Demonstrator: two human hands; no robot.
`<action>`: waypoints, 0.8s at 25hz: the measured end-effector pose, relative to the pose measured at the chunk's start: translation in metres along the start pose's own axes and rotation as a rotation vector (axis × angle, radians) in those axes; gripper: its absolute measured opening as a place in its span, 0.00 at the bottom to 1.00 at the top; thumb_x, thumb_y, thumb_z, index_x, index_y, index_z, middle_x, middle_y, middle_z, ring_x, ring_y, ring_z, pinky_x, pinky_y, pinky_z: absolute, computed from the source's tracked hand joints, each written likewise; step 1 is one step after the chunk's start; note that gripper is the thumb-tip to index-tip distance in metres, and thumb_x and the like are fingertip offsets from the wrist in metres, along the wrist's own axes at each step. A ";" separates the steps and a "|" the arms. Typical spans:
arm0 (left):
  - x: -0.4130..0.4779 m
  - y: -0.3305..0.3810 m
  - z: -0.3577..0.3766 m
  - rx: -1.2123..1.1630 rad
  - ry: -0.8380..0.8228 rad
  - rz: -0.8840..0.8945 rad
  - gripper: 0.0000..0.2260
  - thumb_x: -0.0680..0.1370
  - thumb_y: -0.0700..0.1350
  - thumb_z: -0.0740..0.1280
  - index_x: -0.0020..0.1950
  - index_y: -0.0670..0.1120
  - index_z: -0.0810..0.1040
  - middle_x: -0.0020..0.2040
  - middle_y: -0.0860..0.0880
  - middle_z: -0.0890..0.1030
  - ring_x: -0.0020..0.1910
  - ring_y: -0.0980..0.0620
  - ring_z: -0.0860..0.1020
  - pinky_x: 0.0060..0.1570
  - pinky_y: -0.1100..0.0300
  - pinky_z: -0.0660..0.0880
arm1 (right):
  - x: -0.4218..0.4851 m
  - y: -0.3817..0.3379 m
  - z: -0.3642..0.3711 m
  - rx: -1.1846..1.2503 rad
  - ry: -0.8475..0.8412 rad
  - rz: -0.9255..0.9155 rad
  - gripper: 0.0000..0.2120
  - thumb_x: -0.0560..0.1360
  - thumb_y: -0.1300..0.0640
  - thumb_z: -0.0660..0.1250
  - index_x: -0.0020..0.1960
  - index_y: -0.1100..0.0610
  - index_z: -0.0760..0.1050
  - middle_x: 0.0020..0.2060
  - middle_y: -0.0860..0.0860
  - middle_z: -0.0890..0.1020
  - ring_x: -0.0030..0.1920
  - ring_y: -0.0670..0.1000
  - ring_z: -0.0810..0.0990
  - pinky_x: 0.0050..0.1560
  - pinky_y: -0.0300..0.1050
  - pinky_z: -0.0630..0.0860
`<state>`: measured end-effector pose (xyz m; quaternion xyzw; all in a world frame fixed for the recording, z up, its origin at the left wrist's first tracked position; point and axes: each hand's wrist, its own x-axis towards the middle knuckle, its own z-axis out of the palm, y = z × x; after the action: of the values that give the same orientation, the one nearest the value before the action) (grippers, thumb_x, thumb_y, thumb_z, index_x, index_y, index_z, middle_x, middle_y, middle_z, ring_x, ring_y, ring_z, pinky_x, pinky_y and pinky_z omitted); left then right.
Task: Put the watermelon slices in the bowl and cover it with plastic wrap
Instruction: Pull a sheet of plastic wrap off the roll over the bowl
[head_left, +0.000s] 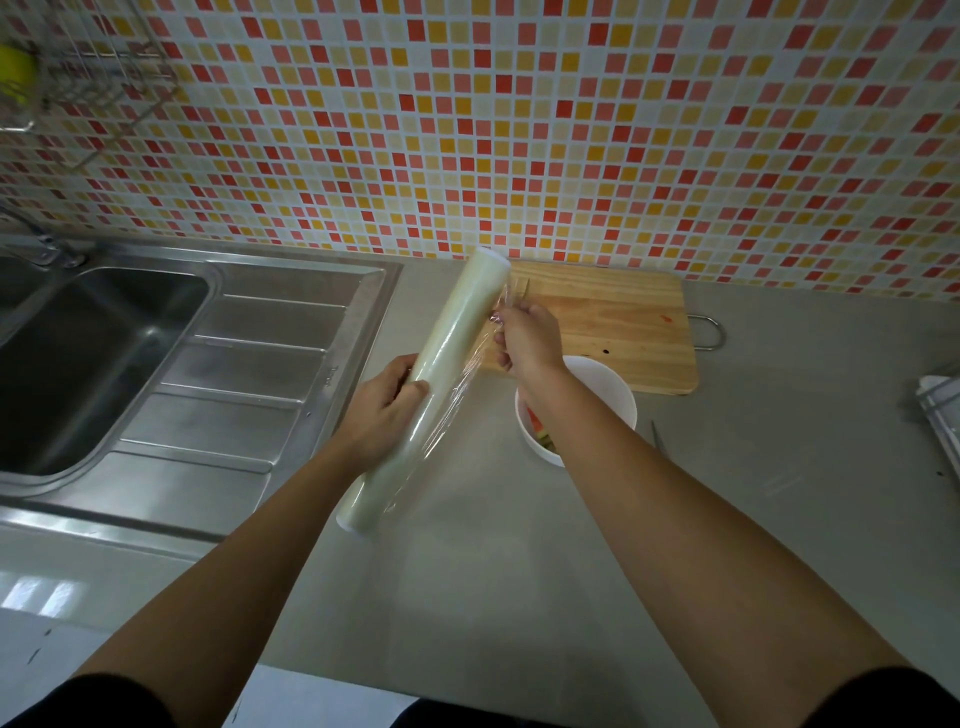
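As forearm (597, 441) blocks bowl (621, 387), board (623, 322) behind, sink (104, 338) left

To me the roll of plastic wrap (441, 374) looks smooth, glossy and milky. The film (475, 358) drawn off it is clear, thin and crinkled, and catches the light. The cutting board (623, 332) at the far right is pale, matt wood with visible grain. The bowl (623, 400) is smooth, white and faintly shiny. On the left, the sink (249, 364) is brushed stainless steel. The counter (753, 493) is matt grey.
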<state>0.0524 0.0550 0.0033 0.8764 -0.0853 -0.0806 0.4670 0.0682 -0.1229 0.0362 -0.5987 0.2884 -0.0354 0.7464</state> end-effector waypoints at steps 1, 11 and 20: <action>0.000 0.000 0.000 -0.001 -0.002 -0.004 0.09 0.70 0.54 0.56 0.45 0.66 0.73 0.38 0.59 0.78 0.35 0.69 0.74 0.33 0.69 0.69 | 0.000 -0.001 0.000 -0.022 -0.013 -0.027 0.04 0.75 0.53 0.63 0.44 0.53 0.73 0.31 0.48 0.73 0.30 0.47 0.69 0.28 0.38 0.67; -0.002 0.008 0.002 0.162 0.061 0.143 0.22 0.73 0.64 0.63 0.63 0.55 0.68 0.42 0.65 0.76 0.39 0.71 0.75 0.30 0.79 0.67 | -0.003 -0.010 -0.006 -0.078 0.015 -0.194 0.21 0.76 0.39 0.58 0.50 0.58 0.74 0.38 0.51 0.78 0.38 0.50 0.77 0.36 0.42 0.76; -0.002 0.043 0.044 0.151 0.021 0.155 0.20 0.75 0.60 0.59 0.58 0.47 0.70 0.44 0.51 0.77 0.41 0.52 0.76 0.33 0.67 0.66 | 0.000 -0.014 -0.025 -0.357 0.362 -0.562 0.13 0.82 0.52 0.51 0.47 0.57 0.70 0.30 0.46 0.74 0.31 0.47 0.74 0.30 0.37 0.67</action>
<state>0.0377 -0.0037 0.0143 0.9006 -0.1537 -0.0285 0.4055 0.0603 -0.1488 0.0457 -0.7592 0.2417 -0.2931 0.5285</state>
